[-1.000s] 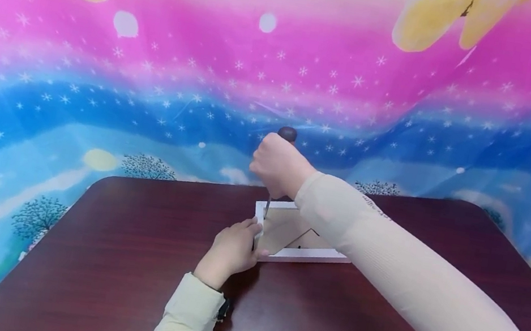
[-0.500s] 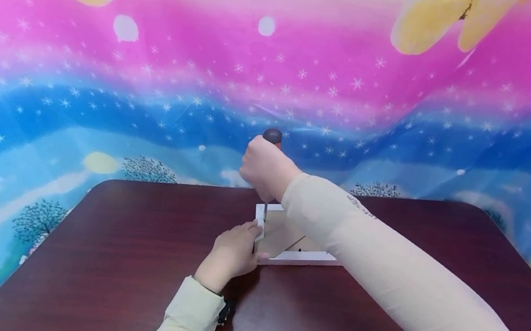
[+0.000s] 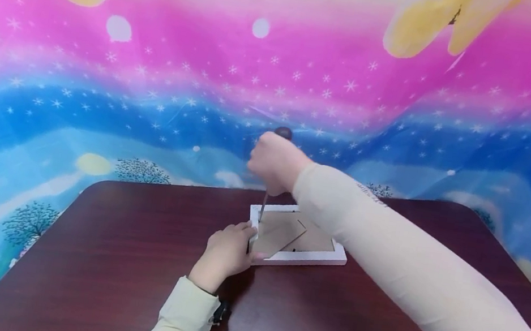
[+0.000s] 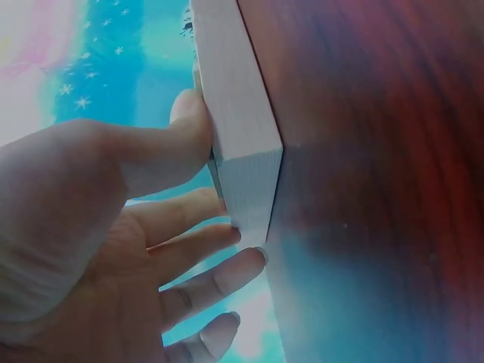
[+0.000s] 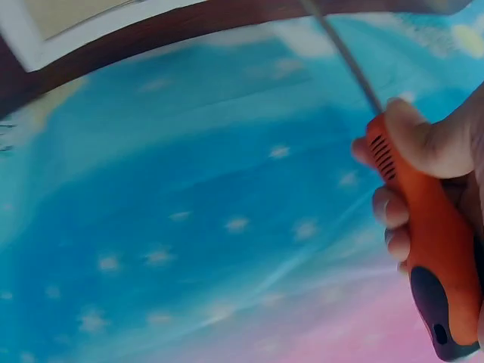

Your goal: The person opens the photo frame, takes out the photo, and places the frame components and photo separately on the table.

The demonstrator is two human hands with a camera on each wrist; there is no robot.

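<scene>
A white picture frame [image 3: 305,260] lies face down on the table, its brown backing board and stand leg [image 3: 281,233] showing. At its near left corner, my left hand [image 3: 225,252] holds the frame; in the left wrist view the thumb sits at the upper edge and fingertips meet the end. My right hand [image 3: 277,163] grips a screwdriver [image 5: 435,219] with an orange and black handle. Its metal shaft [image 3: 263,205] points down to the inner left edge of the frame. The exact contact of the tip is too small to tell.
The dark reddish-brown table [image 3: 143,227] extends around the frame. A colourful backdrop cloth [image 3: 195,81] with snowflakes hangs behind the table. My right sleeve [image 3: 386,252] crosses over the table on the right, and small dark tabs sit at the frame's inner edges.
My right hand and the screwdriver swing left toward the near side, then back right and away, with the tip returning up the frame's left edge. My left hand stays at the corner.
</scene>
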